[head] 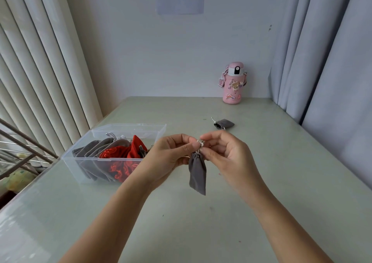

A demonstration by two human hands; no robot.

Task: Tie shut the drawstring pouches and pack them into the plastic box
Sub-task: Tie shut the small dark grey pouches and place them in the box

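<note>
In the centre of the frame a small grey velvet drawstring pouch (pixel 197 174) hangs above the pale green desk (pixel 201 222), gathered at its neck where both hands meet. The left hand (pixel 173 152) pinches the pale cord (pixel 200 143) between thumb and forefinger. The right hand (pixel 223 152) pinches the same bunch of cord from the other side. Both grips are narrow and closed on the cord, and the pouch body dangles free below them, touching nothing.

Judging by the bunched loop between the fingertips, the tying looks half done. The main risk is the cord slipping. It is thin, and each grip holds it only by the tips, so an uneven pull could let one end run out and the neck reopen. If either grip lets go early, the pouch could drop to the desk. A slack knot might also come undone once packed.

Left of centre stands the clear plastic box (pixel 141 129), already holding grey pouches (pixel 94 150) and red pouches (pixel 120 152) set on edge. Its free room is at the right end, close to the left hand, so a careless reach could nudge the light box or catch its rim. A second grey pouch (pixel 224 124) lies on the desk above and right of the hands, well apart from them. A pink sticker-covered bottle (pixel 233 83) stands at the back, upper right.
</note>
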